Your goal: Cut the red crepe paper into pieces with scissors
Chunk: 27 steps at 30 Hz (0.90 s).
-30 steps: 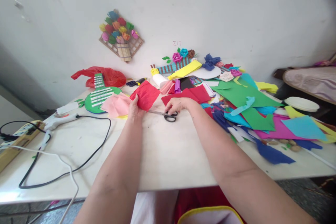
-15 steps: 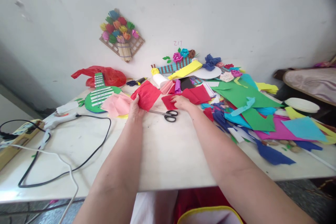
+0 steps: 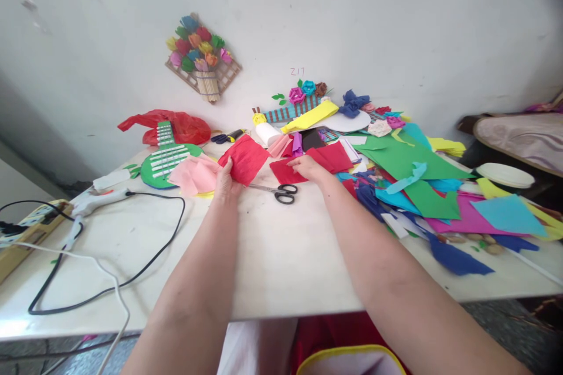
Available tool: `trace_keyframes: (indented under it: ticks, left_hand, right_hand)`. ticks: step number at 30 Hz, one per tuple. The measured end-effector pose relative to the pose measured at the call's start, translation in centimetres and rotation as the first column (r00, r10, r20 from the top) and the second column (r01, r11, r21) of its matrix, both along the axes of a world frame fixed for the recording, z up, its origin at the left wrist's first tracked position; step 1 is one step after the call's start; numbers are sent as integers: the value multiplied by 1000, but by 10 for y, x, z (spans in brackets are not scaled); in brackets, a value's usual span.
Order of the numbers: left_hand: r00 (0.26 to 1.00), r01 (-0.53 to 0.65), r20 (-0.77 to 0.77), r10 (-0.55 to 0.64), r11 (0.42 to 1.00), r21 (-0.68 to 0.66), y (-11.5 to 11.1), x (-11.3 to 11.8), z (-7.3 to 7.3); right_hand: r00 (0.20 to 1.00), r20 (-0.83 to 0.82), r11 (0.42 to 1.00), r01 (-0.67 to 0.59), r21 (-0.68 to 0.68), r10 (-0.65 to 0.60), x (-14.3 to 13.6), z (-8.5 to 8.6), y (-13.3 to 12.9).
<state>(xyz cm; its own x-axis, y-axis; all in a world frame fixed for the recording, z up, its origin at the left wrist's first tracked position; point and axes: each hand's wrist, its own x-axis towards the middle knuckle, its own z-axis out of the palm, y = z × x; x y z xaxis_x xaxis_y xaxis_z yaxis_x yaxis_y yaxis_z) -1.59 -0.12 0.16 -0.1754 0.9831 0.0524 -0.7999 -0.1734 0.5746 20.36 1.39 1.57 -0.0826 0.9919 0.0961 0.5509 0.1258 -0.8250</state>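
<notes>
Left hand (image 3: 229, 183), near the middle of the worktop (image 3: 281, 252): the grip is closed on the near left edge of a square red sheet (image 3: 248, 159), thumb on its upper face. Right hand (image 3: 308, 169), to the right: the fingertips rest on a longer folded red paper (image 3: 333, 157), which lies flat and slants toward the far right; whether this grip pinches the paper or only presses it cannot be told. Between the hands, a pair of scissors (image 3: 280, 191) lies on the worktop, its black handles on the near side of the folded red paper and its blade end reaching toward the near corner of the square red sheet. Left of the left hand, crumpled pink paper (image 3: 193, 174) partly covers a green guitar-shaped cutout (image 3: 165, 158) with white strips; a red plastic bag (image 3: 178, 126) lies at its far side. Near left, a white glue gun (image 3: 99, 201) lies beside a looping black cord (image 3: 179, 231). Right side: a loose pile of coloured papers, including a large green sheet (image 3: 413, 155), with a white dish (image 3: 505, 175) at its far right. On the wall (image 3: 373, 17) hangs a basket of paper flowers (image 3: 197, 55).
</notes>
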Motion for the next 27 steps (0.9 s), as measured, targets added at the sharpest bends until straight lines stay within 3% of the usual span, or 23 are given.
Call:
trace_keyframes:
  ticks: [4, 7, 11, 16, 21, 24, 27]
  left_hand:
    - [1000, 5, -8, -5, 1000, 2, 0, 0, -1]
    - [1000, -4, -13, 4, 1000, 0, -1, 0, 0]
    - [1000, 11, -14, -11, 1000, -2, -1, 1, 1]
    - [1000, 14, -10, -14, 1000, -12, -1, 1, 1]
    - [1000, -9, -13, 9, 1000, 2, 1, -1, -2]
    - [1000, -16, -16, 16, 1000, -5, 2, -2, -3]
    - [1000, -23, -17, 23, 1000, -5, 3, -2, -3]
  right_hand:
    - [984, -162, 994, 61, -87, -75, 11, 20, -12]
    - [975, -176, 988, 116, -103, -133, 21, 28, -16]
    - [993, 101, 986, 79, -147, -64, 27, 30, -14]
    - [847, 530, 997, 65, -33, -38, 15, 30, -12]
    - [749, 662, 992, -100, 74, 26, -16, 23, -19]
    - [666, 746, 990, -113, 80, 16, -35, 17, -23]
    - [635, 771, 986, -100, 135, -41, -43, 13, -25]
